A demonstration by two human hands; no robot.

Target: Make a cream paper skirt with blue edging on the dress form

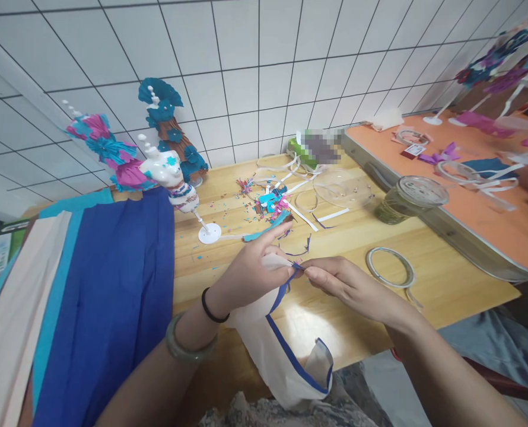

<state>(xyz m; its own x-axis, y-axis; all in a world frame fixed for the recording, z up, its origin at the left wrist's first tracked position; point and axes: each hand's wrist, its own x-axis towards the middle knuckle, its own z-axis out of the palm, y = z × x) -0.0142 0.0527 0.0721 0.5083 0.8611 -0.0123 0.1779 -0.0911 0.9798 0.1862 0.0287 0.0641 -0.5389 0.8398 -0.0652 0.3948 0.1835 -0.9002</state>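
A long white crepe paper strip (268, 350) with a dark blue edge hangs from my hands and curls over the table's front edge toward my lap. My left hand (257, 264) pinches the strip near its upper end, index finger stretched out above. Close beside it, my right hand (342, 281) has thumb and fingers pressed together on the blue edge. The fingertips of both hands almost meet there. Beyond my left hand stands a small white dress-form figure (164, 169) on a round base, with bands of paper round its lower body. A tape roll (389, 267) lies right of my right hand.
Blue crepe paper sheets (126, 273) and a pale sheet (28, 308) cover the left side. Paper scraps (270, 198) lie mid-table, near a lidded jar (406, 201). Two decorated figures, one in teal (170, 127), stand by the tiled wall. An orange table (482, 219) adjoins at right.
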